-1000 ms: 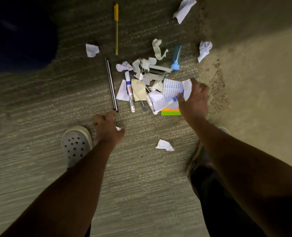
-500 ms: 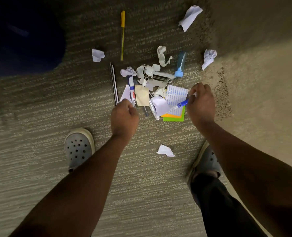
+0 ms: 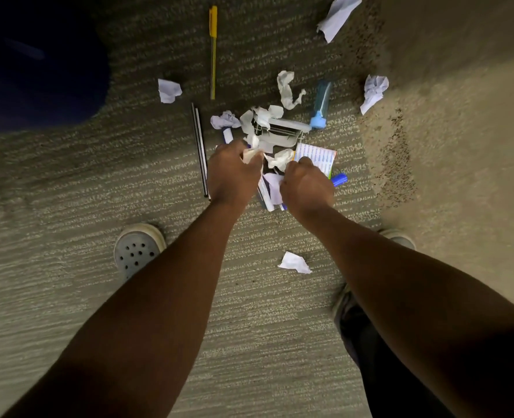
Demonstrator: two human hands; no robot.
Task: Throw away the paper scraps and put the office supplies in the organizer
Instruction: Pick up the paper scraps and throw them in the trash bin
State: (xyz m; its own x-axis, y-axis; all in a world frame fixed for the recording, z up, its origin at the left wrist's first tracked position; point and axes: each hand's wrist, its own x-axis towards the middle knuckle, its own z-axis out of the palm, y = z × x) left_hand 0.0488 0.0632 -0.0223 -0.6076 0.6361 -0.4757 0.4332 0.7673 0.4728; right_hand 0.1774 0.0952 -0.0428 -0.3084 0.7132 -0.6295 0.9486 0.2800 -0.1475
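A heap of crumpled paper scraps (image 3: 289, 89) and office supplies lies on the carpet around a tipped wire organizer (image 3: 283, 129). My left hand (image 3: 233, 173) is closed on a pale paper scrap (image 3: 251, 155) over the heap. My right hand (image 3: 305, 184) sits fisted beside it with a blue pen (image 3: 339, 179) sticking out and a white scrap (image 3: 281, 158) at its fingers. A printed card (image 3: 317, 158), a blue glue stick (image 3: 320, 105), a yellow pen (image 3: 213, 49) and two dark pencils (image 3: 200, 146) lie around. The marker is mostly hidden under my left hand.
Loose scraps lie apart from the heap: one at the top right (image 3: 335, 16), one at the right (image 3: 373, 92), one at the left (image 3: 168, 90) and one near my feet (image 3: 295, 262). A dark round bin (image 3: 38, 70) fills the top left. My clog (image 3: 136, 248) stands at left.
My left hand moved up and right from the bare carpet onto the heap and closed on a scrap. My right hand shifted left and down over the printed card, covering the sticky notes.
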